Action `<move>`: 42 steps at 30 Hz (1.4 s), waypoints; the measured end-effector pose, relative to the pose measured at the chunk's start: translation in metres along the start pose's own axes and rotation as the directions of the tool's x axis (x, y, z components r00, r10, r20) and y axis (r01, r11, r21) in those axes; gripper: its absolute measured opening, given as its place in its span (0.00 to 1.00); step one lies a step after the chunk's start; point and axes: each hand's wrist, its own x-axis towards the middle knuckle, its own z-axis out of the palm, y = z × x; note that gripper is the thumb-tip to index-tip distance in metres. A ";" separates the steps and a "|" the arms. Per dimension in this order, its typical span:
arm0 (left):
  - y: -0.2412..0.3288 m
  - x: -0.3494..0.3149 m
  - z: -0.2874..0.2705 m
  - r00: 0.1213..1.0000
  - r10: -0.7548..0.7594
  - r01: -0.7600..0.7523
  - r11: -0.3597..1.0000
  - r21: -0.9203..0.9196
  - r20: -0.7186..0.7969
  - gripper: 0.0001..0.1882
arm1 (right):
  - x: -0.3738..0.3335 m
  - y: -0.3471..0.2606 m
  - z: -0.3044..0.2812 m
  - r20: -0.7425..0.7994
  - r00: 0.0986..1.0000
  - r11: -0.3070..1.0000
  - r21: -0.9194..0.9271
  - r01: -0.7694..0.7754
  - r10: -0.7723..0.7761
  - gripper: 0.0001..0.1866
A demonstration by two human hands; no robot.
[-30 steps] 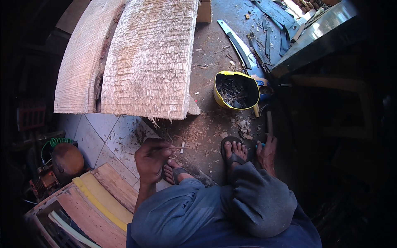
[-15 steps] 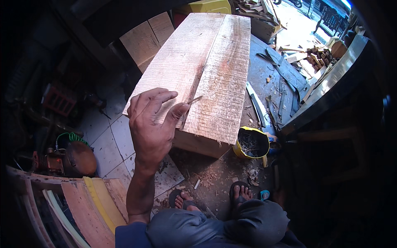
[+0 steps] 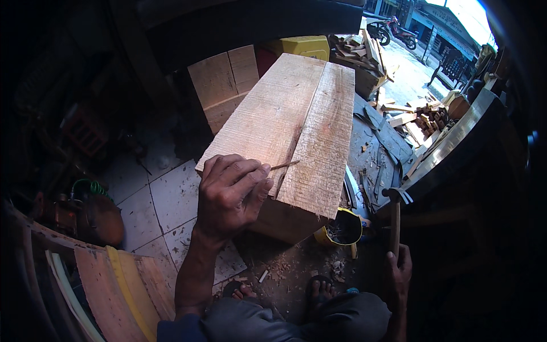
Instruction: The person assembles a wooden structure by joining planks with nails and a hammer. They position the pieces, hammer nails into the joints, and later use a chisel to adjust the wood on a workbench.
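My left hand (image 3: 231, 194) is over the near left part of a rough-sawn wooden block (image 3: 296, 119). Between its thumb and fingertips it pinches a thin brown nail (image 3: 288, 164), which lies almost flat, pointing right across the seam between two boards on the block's top. Low on the right, my right hand (image 3: 401, 267) grips the wooden handle of a claw hammer (image 3: 395, 222). The hammer stands upright, head up, apart from the block.
A yellow-rimmed bucket (image 3: 343, 228) of nails or scraps stands by the block's near right corner. Curved boards (image 3: 105, 285) lean at lower left. Wood offcuts (image 3: 433, 122) are piled at far right. Shavings and a white stick (image 3: 263, 276) lie on the floor by my feet.
My right hand has come into view at the right with the claw hammer. The left fingers have closed on the nail. The whole view has shifted, showing more of the street.
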 end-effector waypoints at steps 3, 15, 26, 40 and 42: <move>-0.002 -0.004 0.008 0.997 0.024 -0.024 1.000 0.014 -0.067 0.10 | -0.002 -0.082 0.006 0.116 0.982 0.982 0.131 0.137 -0.153 0.21; 0.000 0.004 0.003 0.999 -0.033 0.032 0.999 -0.037 -0.026 0.06 | 0.028 -0.218 0.043 0.448 0.734 0.734 -0.217 0.644 -0.511 0.23; -0.003 -0.003 0.004 0.995 -0.009 0.005 0.999 -0.035 -0.102 0.07 | 0.114 -0.277 0.147 0.726 0.513 0.459 -0.301 0.836 -0.458 0.14; 0.003 -0.013 0.013 0.994 0.074 -0.062 0.988 0.143 -0.081 0.14 | 0.095 -0.294 0.115 0.634 0.584 0.582 -0.247 0.774 -0.507 0.23; 0.004 -0.011 0.011 0.994 0.093 -0.085 0.985 0.151 -0.051 0.16 | 0.079 -0.283 0.089 0.603 0.632 0.564 -0.336 0.754 -0.486 0.27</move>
